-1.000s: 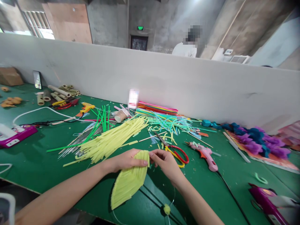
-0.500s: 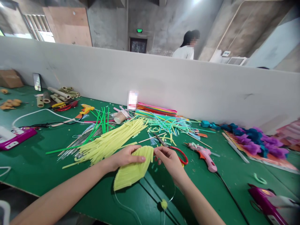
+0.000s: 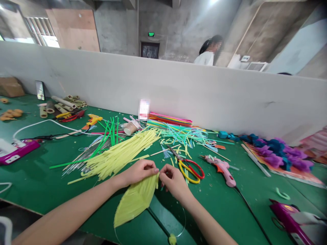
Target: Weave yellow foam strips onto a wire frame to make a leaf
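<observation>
A yellow fan-shaped piece (image 3: 135, 202) built from chenille stems hangs tilted over the front of the table. My left hand (image 3: 141, 172) is closed on its upper edge, thumb and fingers pinching near the right corner. Close against that corner, the fingers of my right hand (image 3: 172, 180) are pinched together; what they hold is hidden. Dark rods (image 3: 159, 219) run from under the fan down to a small yellow fuzzy ball (image 3: 172, 239). A thin clear line (image 3: 185, 217) loops below my right hand, and another strand hangs from the fan's lower left corner.
Loose yellow chenille stems (image 3: 125, 153) lie beyond my left hand. Red-and-yellow scissors (image 3: 190, 170) and a pink glue gun (image 3: 224, 170) lie to the right. A yellow glue gun (image 3: 94, 119), bamboo pieces (image 3: 66, 103) and purple power strips (image 3: 22, 151) stand further out. A person (image 3: 208, 51) is behind the partition.
Both hands and the fan have moved down and left, and the fan's face has turned. My left hand has shifted from across the fan to its upper edge. The scissors show more fully.
</observation>
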`<move>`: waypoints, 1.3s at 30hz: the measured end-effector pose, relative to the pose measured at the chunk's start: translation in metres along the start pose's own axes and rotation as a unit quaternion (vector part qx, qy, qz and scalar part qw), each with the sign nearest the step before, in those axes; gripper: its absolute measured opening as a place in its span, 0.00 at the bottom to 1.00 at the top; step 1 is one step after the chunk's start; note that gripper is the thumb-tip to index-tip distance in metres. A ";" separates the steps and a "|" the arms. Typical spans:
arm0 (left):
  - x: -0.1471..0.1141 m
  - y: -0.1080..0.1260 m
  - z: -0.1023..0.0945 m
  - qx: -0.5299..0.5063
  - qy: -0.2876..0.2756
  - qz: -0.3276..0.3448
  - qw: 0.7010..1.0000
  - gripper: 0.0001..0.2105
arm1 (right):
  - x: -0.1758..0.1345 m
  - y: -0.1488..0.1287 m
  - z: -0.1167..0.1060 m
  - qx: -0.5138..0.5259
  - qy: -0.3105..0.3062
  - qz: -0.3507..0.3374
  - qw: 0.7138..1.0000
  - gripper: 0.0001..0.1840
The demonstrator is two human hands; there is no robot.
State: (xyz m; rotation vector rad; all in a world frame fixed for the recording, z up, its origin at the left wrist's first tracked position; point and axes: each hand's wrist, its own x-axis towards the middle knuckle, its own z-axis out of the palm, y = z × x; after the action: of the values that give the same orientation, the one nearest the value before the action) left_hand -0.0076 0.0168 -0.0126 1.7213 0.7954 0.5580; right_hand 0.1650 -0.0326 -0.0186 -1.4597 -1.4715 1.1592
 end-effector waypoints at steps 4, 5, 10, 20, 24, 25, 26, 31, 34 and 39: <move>0.001 -0.002 0.000 0.017 0.008 0.003 1.000 0.19 | -0.002 -0.003 -0.001 -0.041 0.023 -0.006 0.999 0.06; 0.001 -0.002 0.000 0.023 0.009 0.004 1.000 0.19 | -0.002 -0.004 -0.001 -0.047 0.026 -0.007 0.999 0.07; 0.002 -0.001 -0.001 0.043 0.017 0.005 0.999 0.20 | -0.003 -0.009 -0.002 -0.061 0.032 -0.011 0.998 0.07; 0.000 0.000 -0.004 0.028 0.021 0.009 0.999 0.20 | -0.001 -0.006 -0.006 0.008 0.008 0.014 1.000 0.06; -0.003 0.007 -0.005 0.010 0.019 0.008 1.000 0.19 | 0.000 -0.006 -0.010 0.107 -0.042 0.053 0.992 0.09; -0.003 0.008 -0.005 0.005 0.018 0.007 1.000 0.19 | 0.000 -0.006 -0.011 0.127 -0.051 0.059 0.989 0.11; -0.003 0.010 -0.005 0.000 0.017 0.005 1.000 0.19 | 0.000 -0.007 -0.012 0.141 -0.058 0.063 0.986 0.12; -0.004 0.013 -0.004 -0.010 0.013 0.005 1.000 0.19 | -0.001 -0.008 -0.015 0.143 -0.067 0.051 0.986 0.17; -0.004 0.011 -0.004 -0.005 0.012 0.004 1.000 0.19 | 0.000 -0.007 -0.016 0.129 -0.073 0.041 0.988 0.18; -0.004 0.008 -0.002 0.001 0.010 0.007 1.000 0.19 | -0.001 -0.008 -0.016 0.134 -0.072 0.035 0.988 0.17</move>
State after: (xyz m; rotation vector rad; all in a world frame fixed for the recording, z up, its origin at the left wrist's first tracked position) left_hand -0.0101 0.0140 -0.0040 1.7261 0.7999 0.5854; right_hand 0.1775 -0.0312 -0.0066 -1.2721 -1.3070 1.4708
